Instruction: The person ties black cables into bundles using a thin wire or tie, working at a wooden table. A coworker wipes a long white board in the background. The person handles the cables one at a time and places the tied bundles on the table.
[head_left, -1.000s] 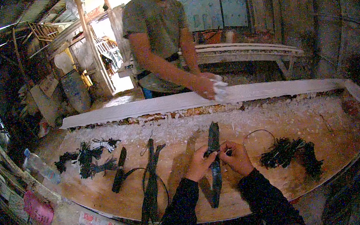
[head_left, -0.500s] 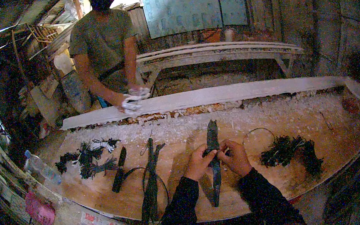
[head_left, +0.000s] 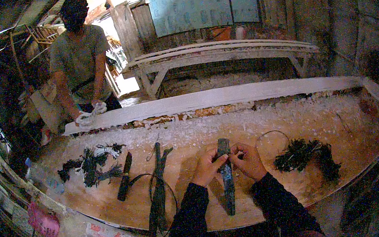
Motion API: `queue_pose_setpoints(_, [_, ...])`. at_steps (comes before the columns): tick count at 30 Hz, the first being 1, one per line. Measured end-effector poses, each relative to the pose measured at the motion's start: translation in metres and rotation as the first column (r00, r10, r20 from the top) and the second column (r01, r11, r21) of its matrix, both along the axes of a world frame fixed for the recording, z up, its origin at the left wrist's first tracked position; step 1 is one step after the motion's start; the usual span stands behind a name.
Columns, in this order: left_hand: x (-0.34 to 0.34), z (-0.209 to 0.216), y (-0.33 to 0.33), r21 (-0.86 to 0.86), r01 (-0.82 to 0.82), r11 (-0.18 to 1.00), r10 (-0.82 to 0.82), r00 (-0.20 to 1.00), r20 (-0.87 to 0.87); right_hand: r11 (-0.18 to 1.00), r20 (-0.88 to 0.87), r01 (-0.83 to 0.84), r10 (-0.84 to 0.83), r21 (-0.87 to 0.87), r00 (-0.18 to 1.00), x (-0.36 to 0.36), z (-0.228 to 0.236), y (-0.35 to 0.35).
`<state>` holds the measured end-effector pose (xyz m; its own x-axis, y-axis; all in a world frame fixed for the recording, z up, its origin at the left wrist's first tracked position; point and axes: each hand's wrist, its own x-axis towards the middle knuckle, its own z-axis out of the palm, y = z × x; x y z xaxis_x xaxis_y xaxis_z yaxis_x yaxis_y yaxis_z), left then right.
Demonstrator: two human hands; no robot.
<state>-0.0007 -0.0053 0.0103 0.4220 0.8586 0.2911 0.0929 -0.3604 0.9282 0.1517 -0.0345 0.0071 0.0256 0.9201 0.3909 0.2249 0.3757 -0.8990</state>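
Sleeves [head_left: 183, 219], both black, flank the near end of the dark strip [head_left: 229, 188], which sits between my forearms with its long axis pointing almost straight away from me. My left hand [head_left: 208, 169] clasps it toward its far end, thumb across the top face. My right hand [head_left: 250, 162] meets it from the opposite edge, fingertips bunched against it; I cannot tell whether they pinch the strip or something thin on it. Neither hand is clearly nearer: the strip is just right of one and just left of the other, and most of its length extends back toward me. Well to the left lie long pieces [head_left: 159, 205] and to the right a dark bundle [head_left: 299, 156], all on the table [head_left: 100, 206]. Past my hands, a white slab [head_left: 225, 98] runs crosswise to the strip. Beyond its left end stands a co-worker [head_left: 79, 56].
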Motion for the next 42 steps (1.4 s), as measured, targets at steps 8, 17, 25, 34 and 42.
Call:
queue_pose_setpoints(8, [-0.004,0.009,-0.004,-0.106,0.131,0.986,-0.107,0.973,0.206,0.974,-0.137,-0.123,0.097,-0.192,0.986,0.004,0.009,-0.005])
queue_pose_setpoints(17, [-0.007,0.006,-0.001,-0.235,0.156,0.959,-0.115,0.977,0.179,0.950,-0.276,-0.246,0.188,-0.192,0.943,0.003,0.019,-0.010])
queue_pose_setpoints(25, [-0.004,0.006,-0.003,-0.190,0.194,0.962,-0.130,0.944,0.304,0.947,-0.253,-0.238,0.182,-0.214,0.950,0.004,0.017,-0.010])
queue_pose_setpoints(34, [-0.015,0.014,-0.008,-0.274,0.236,0.932,-0.109,0.906,0.409,0.939,-0.092,-0.213,0.195,-0.268,0.976,0.006,0.001,-0.003])
queue_pose_setpoints(42, [-0.049,0.074,-0.036,-0.076,0.146,0.986,-0.084,0.845,0.529,0.926,0.210,-0.156,0.237,-0.343,0.948,0.009,-0.007,-0.002])
